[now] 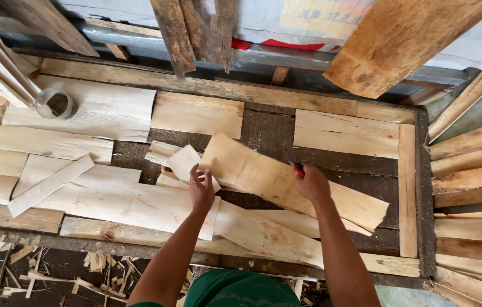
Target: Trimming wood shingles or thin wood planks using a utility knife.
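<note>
The left hand (201, 190), fingers spread, presses small pale wood offcuts (183, 162) flat near centre, while the right hand (312, 185), fingers closed around a red-handled cutter (297, 169), works the long tan veneer sheet (292, 185); firm, flat support seems advisable.

Clear glass jar (56, 104), round, with dark contents, stands at left on a pale flat wood sheet (101, 111). Narrow pale wooden strip (50, 185) lies diagonally across wider veneer pieces at left. Dark, weathered wooden frame (423, 193) borders the work surface. Brown rough plank (400, 40) leans at upper right; dark splintered boards (195, 31) hang at top centre. Stacked pale slats (471, 187) lie at right. Wood chips and splinters (42, 273) litter the dark floor, lower left.
</note>
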